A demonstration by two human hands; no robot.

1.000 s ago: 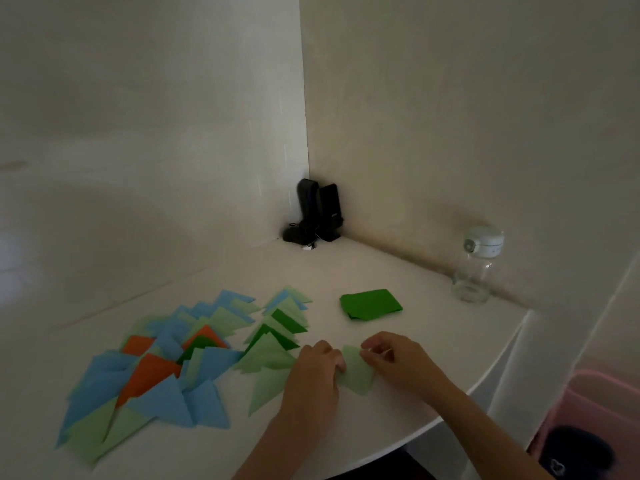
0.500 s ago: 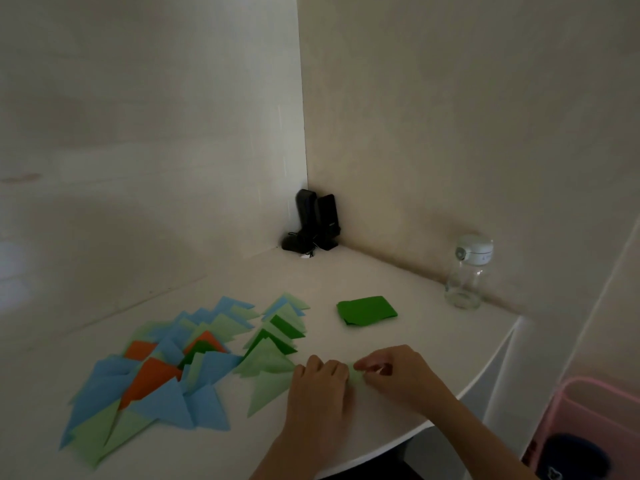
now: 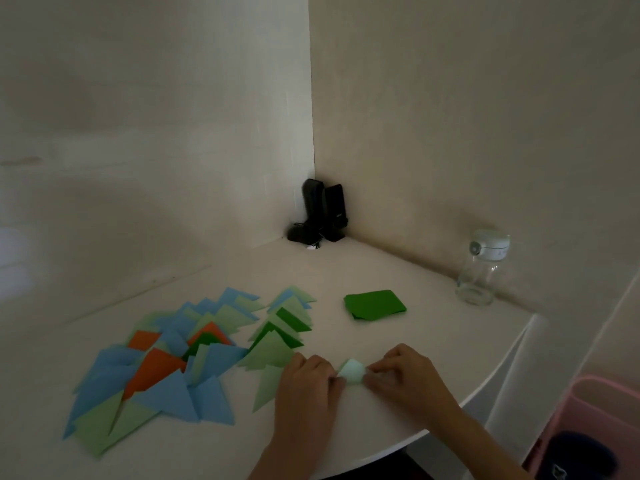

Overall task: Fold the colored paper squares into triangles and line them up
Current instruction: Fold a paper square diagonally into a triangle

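A light green paper piece (image 3: pixel 352 371) lies on the white table (image 3: pixel 433 344) between my two hands, mostly hidden by them. My left hand (image 3: pixel 306 386) pinches its left side with curled fingers. My right hand (image 3: pixel 403 379) pinches its right side. To the left lie several folded triangles (image 3: pixel 166 362) in blue, light green, dark green and orange, overlapping in loose rows. A small stack of dark green squares (image 3: pixel 374 304) sits farther back on the table.
A clear bottle (image 3: pixel 481 271) with a white lid stands at the right by the wall. Two black devices (image 3: pixel 320 213) stand in the corner. The table's curved front edge runs close by my right forearm; a pink bin (image 3: pixel 595 427) stands below it.
The light green paper showed as a wider flat piece a second ago. Both hands have closed in over it, so only a small bright part shows between them.
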